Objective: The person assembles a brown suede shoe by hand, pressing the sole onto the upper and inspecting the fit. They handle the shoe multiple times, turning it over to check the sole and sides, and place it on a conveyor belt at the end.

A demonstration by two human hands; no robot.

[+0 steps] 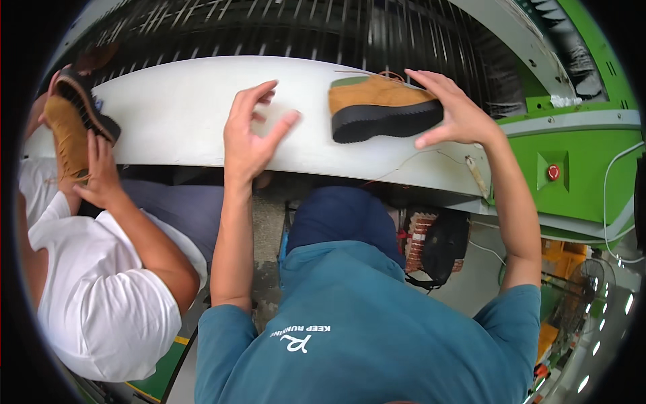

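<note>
A tan lace-up shoe (363,97) with a thick black ridged sole lies on the white work ledge (303,151), its sole edge toward me. Around its toe end my right hand (464,114) is spread, fingers above and thumb below; whether it touches the shoe I cannot tell. My left hand (250,135) is raised over the ledge to the left of the shoe, empty, its fingers and thumb apart. Brown laces show at the top of the shoe.
At left a co-worker in a white shirt (114,289) handles a similar tan shoe (65,135). Dark machine bars (303,34) run behind the ledge. A green panel with a red button (553,172) stands at right. A thin cord hangs near a beige strip (478,176).
</note>
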